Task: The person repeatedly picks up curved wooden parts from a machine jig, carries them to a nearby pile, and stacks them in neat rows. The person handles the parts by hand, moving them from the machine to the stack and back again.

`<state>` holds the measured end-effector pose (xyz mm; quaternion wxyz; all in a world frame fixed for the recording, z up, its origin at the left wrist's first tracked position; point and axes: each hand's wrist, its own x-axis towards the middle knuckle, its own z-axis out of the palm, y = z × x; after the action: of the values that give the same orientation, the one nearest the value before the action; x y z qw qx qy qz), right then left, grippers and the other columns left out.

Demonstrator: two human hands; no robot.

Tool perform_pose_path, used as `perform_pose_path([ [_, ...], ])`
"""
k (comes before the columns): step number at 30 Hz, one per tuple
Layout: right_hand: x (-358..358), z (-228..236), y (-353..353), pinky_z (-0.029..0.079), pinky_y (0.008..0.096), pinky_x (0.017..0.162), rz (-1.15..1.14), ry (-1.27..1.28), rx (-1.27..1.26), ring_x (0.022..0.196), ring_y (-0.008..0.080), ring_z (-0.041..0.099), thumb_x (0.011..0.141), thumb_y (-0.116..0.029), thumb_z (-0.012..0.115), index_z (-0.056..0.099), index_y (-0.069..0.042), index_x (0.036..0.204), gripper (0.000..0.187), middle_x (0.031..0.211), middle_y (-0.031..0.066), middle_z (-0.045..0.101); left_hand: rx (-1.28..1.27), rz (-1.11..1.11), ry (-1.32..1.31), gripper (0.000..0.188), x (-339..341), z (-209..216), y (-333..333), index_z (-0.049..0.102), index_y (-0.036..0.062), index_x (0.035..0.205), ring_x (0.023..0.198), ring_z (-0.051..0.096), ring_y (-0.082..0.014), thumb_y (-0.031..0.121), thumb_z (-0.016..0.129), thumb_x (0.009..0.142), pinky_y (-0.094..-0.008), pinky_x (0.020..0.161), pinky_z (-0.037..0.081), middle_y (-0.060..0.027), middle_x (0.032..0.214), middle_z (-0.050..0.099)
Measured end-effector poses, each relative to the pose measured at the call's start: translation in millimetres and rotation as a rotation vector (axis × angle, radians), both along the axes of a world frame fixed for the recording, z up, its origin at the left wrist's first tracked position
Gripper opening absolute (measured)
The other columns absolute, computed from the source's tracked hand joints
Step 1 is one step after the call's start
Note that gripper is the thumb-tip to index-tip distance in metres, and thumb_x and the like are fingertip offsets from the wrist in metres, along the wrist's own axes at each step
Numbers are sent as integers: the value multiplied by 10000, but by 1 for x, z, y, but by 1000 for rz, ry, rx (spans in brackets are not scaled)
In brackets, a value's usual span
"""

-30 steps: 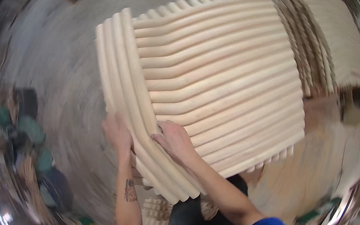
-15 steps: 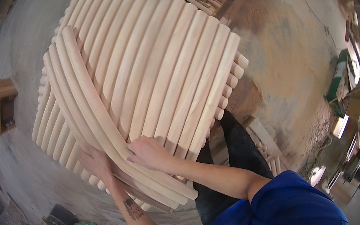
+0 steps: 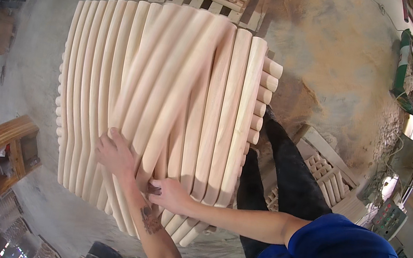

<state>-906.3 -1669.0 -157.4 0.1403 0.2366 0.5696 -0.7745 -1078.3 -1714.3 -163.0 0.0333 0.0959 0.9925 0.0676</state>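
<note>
The left hand and right hand, slightly apart, clamp the rods from opposite sides, seemingly so they stay together as a bundle, aslant atop the stack.

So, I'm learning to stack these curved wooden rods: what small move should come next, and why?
Probably swing the far end of the bundle of rods slightly left, with the left hand and right hand at its two sides. Its upper part slants across the rods of the stack beneath instead of running parallel, so a small turn might line them up.
</note>
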Motion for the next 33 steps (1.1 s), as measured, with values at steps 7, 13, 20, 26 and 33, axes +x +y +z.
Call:
perform_pose_path([
  [7, -12, -4, -54, 552, 321, 948, -350, -40, -287, 1144, 247, 701, 966, -127, 630, 484, 120, 1427, 543, 1219, 203, 721, 54, -271, -52, 519, -3, 3, 28, 607, 7, 1272, 1257, 459, -383, 442, 429, 1052, -534, 1075, 325, -158, 1300, 565],
  [13, -21, 5, -26, 539, 316, 922, -162, -154, -610, 1114, 217, 697, 986, -184, 632, 373, 88, 1521, 654, 1282, 215, 675, 65, -514, 1, 499, -13, -1, 30, 613, 13, 1260, 1237, 476, -401, 428, 417, 1063, -531, 1080, 325, -170, 1277, 594],
  [20, -5, -13, 1, 520, 464, 954, -135, 90, -209, 1091, 359, 687, 975, -300, 616, 433, -63, 1535, 635, 1114, 236, 722, 68, -565, -29, 493, -6, 3, 57, 626, -4, 1226, 1196, 493, -412, 390, 391, 1046, -549, 1058, 334, -225, 1243, 590],
  [26, 31, -3, 91, 529, 516, 867, 75, 251, -297, 990, 403, 688, 937, -260, 595, 654, -104, 1290, 391, 1094, 187, 726, -79, -575, 114, 579, 1, -4, 60, 600, -27, 1270, 1223, 501, -420, 463, 348, 1090, -566, 1075, 337, -238, 1259, 588],
  [33, 10, 40, 199, 539, 476, 842, -202, 402, -3, 962, 322, 670, 911, -219, 657, 692, -99, 1140, 261, 1002, 123, 703, -382, -195, 240, 479, 50, -4, 86, 556, 74, 1372, 1237, 492, -350, 430, 398, 1093, -538, 1078, 381, -183, 1332, 500],
])
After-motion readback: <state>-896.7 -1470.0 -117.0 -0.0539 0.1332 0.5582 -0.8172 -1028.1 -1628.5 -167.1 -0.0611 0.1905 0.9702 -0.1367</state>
